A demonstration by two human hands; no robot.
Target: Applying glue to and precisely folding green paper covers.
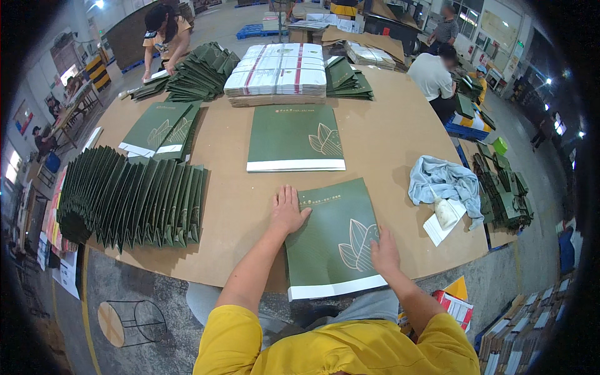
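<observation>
A flat green paper bag with a gold leaf outline and a white strip along its near edge lies slightly turned in front of me. Its near end reaches past the table's front edge. My left hand lies flat at its upper left edge, fingers spread, thumb over the bag. Along the right edge rests my right hand, fingers stretched forward, touching the bag beside the leaf print. Just beyond is a neat pile of similar green bags, its white strip facing me.
Folded green bags stand fanned at left, with more bags behind. A strapped white bundle sits at the back. A light blue cloth and white squeeze bottle lie right. A stool stands below left. People work beyond the table.
</observation>
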